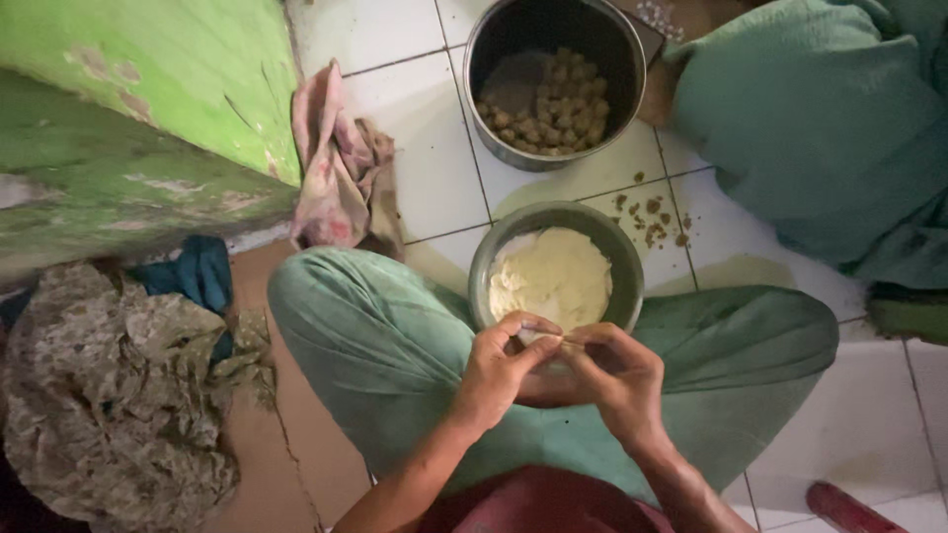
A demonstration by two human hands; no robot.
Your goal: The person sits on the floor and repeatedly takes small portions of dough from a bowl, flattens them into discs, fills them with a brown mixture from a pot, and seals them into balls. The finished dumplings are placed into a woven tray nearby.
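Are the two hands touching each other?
Touching. The head view shows the left hand and right hand meeting at the fingertips, pinching a small pale piece of dough between them.

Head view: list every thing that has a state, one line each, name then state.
Left hand: fingers pinched on a small pale piece of dough.
Right hand: fingertips meeting the left hand's on the same piece.
Dough bowl: upright on the floor, about half full of pale dough.
Dark pot: upright, uncovered, small brown balls heaped on the bottom.
Pink cloth: crumpled against the green wall.
Crumbs: scattered on the tiles.
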